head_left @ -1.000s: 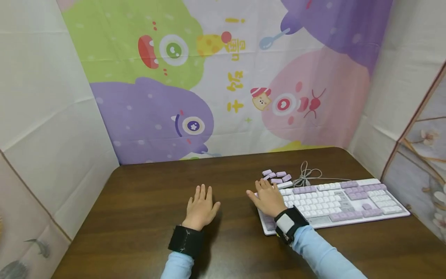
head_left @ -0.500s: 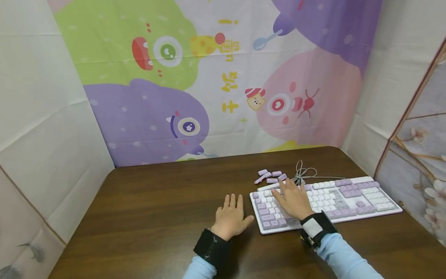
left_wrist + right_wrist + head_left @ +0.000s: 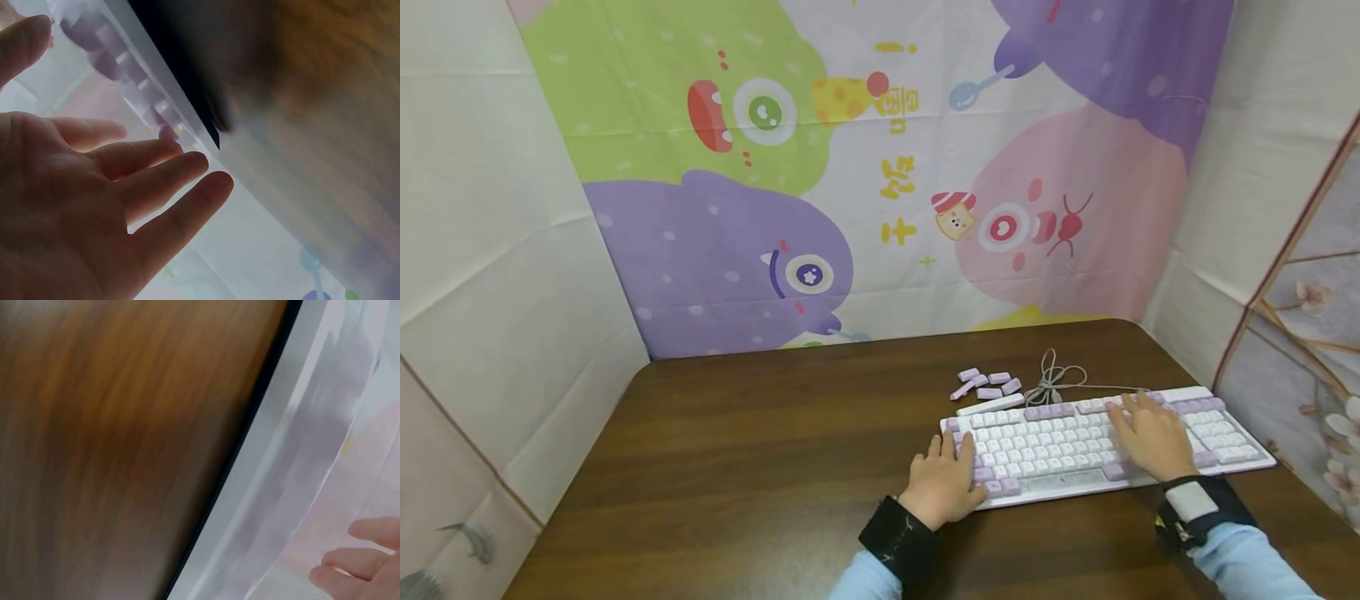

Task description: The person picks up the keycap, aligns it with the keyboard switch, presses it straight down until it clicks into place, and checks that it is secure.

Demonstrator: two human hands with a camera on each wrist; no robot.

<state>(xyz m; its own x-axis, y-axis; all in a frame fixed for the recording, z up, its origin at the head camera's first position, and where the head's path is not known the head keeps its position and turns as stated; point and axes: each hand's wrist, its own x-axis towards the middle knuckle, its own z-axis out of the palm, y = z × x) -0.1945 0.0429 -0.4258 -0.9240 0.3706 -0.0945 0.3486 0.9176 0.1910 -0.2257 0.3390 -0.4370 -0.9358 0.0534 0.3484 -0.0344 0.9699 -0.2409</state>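
Note:
A white and lilac keyboard [image 3: 1052,446] lies on the right part of the brown table. My left hand [image 3: 942,483] is at its left end, fingers extended and thumb by the front corner. In the left wrist view the palm of this hand [image 3: 75,206] shows, with loosely straight fingers beside the keyboard's edge. Over the right part of the keys is my right hand [image 3: 1153,437], fingers spread; whether it touches them I cannot tell. Neither hand grips anything. A bare grey strip shows along the front row of keys.
Behind the keyboard lie a long white keycap [image 3: 992,404] and several loose lilac keycaps [image 3: 988,393]. A bundled grey cable [image 3: 1052,379] sits beside them. A cartoon-printed cloth [image 3: 880,283] hangs at the table's back, with pale cloth walls on both sides.
Both hands have moved right. The left has come from the table to the keyboard's left end; the right has passed from the left keys to the right ones.

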